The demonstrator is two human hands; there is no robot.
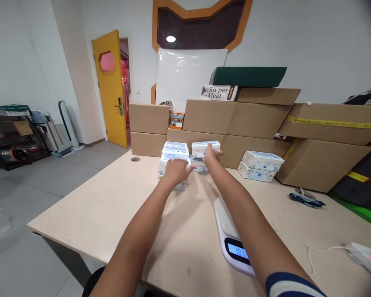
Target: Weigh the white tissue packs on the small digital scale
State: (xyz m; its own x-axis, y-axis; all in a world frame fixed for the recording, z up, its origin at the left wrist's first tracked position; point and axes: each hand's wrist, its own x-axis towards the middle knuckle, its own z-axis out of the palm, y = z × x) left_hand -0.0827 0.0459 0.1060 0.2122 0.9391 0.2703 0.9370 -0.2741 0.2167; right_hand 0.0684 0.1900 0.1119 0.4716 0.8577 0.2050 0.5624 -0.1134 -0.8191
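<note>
Both my arms reach across the beige table [111,206] to a cluster of white tissue packs [174,149] with blue print. My left hand [177,170] rests palm down on the front stack of packs, fingers curled over its top. My right hand [210,155] grips the top pack [204,147] of the stack just to the right, fingers wrapped on its near edge. Two more packs [259,165] lie stacked further right. A white digital scale [231,239] with a lit blue display lies under my right forearm.
Brown cardboard boxes [253,119] form a wall along the table's far side, with a green folder and a "Su-per Meal" box on top. A dark cable bundle [306,199] and a white cable lie at the right. A yellow door [111,86] stands open at the left.
</note>
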